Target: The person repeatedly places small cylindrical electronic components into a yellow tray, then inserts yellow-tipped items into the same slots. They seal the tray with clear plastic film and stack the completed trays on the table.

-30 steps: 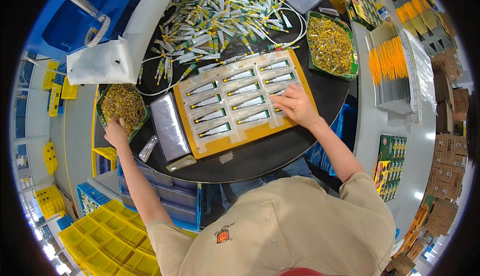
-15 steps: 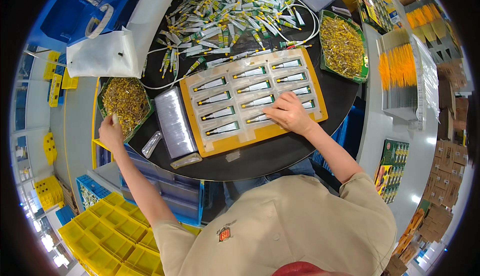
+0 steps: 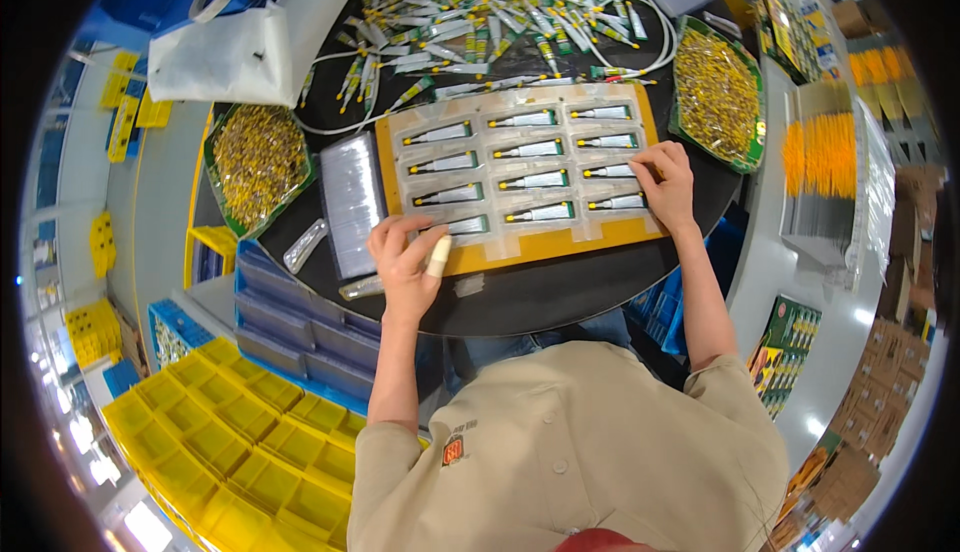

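A yellow-edged board [image 3: 560,247] holds a clear plastic blister tray [image 3: 490,167] with rows of small white-and-green tubes [image 3: 533,180] with yellow tips, one in each pocket. My left hand [image 3: 405,262] is at its near left corner, fingers bent together over the tip of the tube there. One finger wears a pale cover. What those fingers hold is hidden. My right hand [image 3: 668,184] is at the right edge, its fingertips pinched by the end of a tube in the right column; anything between them is too small to make out.
Trays of small yellow-and-clear pieces stand left [image 3: 258,162] and right [image 3: 717,92]. A heap of loose tubes [image 3: 490,2] covers the far table. Stacked clear plastic blisters [image 3: 352,202] lie left of the board. A white cable [image 3: 665,37] loops behind. Yellow bins [image 3: 240,422] stand at lower left.
My left hand has left the tray of small pieces and come right to the board's near left corner. My right hand has moved from the middle column to the right column.
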`<state>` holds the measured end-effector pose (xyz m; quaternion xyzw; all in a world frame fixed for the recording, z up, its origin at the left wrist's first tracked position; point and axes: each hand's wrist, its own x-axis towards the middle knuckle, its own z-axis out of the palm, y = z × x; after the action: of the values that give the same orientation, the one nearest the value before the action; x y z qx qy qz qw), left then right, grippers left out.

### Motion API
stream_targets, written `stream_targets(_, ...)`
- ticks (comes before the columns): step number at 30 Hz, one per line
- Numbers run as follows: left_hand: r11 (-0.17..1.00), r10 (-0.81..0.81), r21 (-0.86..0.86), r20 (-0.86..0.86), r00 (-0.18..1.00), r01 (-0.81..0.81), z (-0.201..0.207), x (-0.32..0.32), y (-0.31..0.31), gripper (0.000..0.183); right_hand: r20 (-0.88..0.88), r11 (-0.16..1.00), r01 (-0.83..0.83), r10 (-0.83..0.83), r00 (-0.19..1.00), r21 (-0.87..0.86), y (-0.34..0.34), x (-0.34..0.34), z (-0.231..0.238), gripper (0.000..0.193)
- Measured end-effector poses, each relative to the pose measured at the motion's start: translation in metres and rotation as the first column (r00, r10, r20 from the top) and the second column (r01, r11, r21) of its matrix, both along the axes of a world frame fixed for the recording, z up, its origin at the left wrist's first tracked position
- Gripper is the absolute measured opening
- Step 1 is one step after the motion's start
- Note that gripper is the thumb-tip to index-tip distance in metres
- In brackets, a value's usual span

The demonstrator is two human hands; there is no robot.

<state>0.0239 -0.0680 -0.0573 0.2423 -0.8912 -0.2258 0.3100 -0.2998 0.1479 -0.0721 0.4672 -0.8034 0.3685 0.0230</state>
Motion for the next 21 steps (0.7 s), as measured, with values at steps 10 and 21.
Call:
stream_targets(10,1.000,-0.007,-0.002,0.100,0.995,0.007,-0.018,0.007,-0.004,0.025,-0.254,0.937,0.350,-0.343,0.904,-0.022,0.104,-0.070,0.041,0.008)
stream_targets(21,0.992,-0.078,-0.072,0.263,0.962,0.101,0.002,0.026,0.022,0.040,-0.569,0.328,0.814,-0.590,0.573,0.479,0.400,-0.348,0.076,0.038)
